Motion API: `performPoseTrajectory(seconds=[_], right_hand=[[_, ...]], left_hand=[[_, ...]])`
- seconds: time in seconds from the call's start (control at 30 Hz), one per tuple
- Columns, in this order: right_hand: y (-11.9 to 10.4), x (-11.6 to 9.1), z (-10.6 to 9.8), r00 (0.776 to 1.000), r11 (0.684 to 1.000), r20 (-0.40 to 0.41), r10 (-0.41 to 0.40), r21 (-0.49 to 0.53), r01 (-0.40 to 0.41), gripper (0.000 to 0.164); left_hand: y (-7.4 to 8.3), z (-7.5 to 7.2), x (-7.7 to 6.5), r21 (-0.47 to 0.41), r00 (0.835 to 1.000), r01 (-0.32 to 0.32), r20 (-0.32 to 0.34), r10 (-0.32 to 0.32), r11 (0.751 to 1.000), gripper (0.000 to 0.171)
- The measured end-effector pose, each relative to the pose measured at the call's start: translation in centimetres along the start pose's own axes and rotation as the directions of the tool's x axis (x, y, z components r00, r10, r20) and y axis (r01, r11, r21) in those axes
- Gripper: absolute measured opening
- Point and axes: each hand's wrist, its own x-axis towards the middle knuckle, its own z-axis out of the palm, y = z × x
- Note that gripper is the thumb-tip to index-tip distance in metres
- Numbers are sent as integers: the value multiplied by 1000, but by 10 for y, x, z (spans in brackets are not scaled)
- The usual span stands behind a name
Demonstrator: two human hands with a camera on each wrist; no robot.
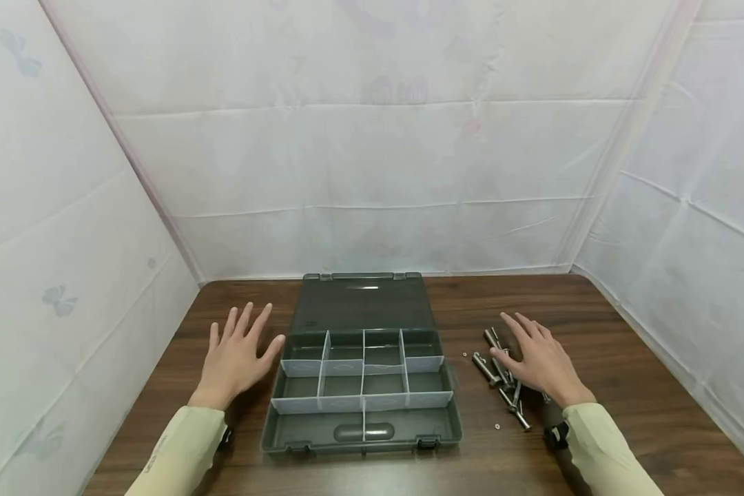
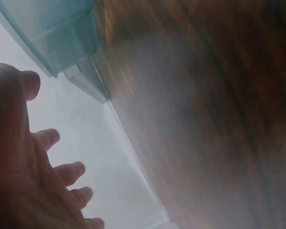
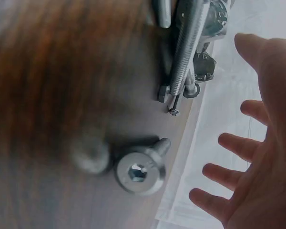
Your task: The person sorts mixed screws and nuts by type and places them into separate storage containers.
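My left hand (image 1: 232,368) hovers with spread fingers at the left side of a dark grey compartment box (image 1: 310,432), holding nothing. The box's lid (image 1: 362,303) is folded back behind it, and white dividers (image 1: 341,404) split the inside into several compartments. To the right of the box lies a pile of metal bolts (image 1: 485,368). Over the pile's right side is my right hand (image 1: 545,368), fingers spread and nothing held. The right wrist view shows threaded bolts (image 3: 188,52) and a socket-head screw (image 3: 138,172) on the tabletop, apart from the fingers.
A small nut (image 1: 497,426) lies in front of the pile, and another small piece (image 1: 464,355) lies behind it on the left. The dark wooden table (image 1: 601,331) is bordered by white cloth walls (image 1: 372,158) at the back and both sides.
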Motion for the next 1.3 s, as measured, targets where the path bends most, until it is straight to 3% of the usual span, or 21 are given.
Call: performPoseTrajectory(seconds=[0.13, 0.4, 0.6, 0.73, 0.97, 1.13, 1.3], right_hand=[[2, -2, -5, 1000, 1000, -22, -7, 14, 7, 71], [4, -11, -7, 999, 997, 37, 31, 69, -33, 61], [0, -14, 3, 998, 993, 39, -41, 111, 36, 56], [-3, -8, 2, 997, 992, 8, -75, 104, 73, 50], [-14, 8, -8, 987, 981, 16, -160, 111, 157, 41], [-19, 17, -11, 978, 977, 50, -203, 74, 199, 35], [-21, 23, -12, 965, 967, 93, -246, 84, 238, 19]], left_hand=[[5, 0, 1, -46, 999, 4, 41, -2, 999, 74], [11, -2, 0, -102, 995, -25, 93, 35, 994, 75], [8, -10, -13, -106, 992, -32, 120, 44, 994, 74], [8, -14, -17, -160, 989, -56, 127, 77, 986, 72], [17, -19, -15, -280, 981, -80, 149, 125, 957, 67], [25, -22, -14, -336, 970, -142, 140, 199, 931, 62], [30, -24, -14, -327, 960, -145, 182, 213, 934, 56]])
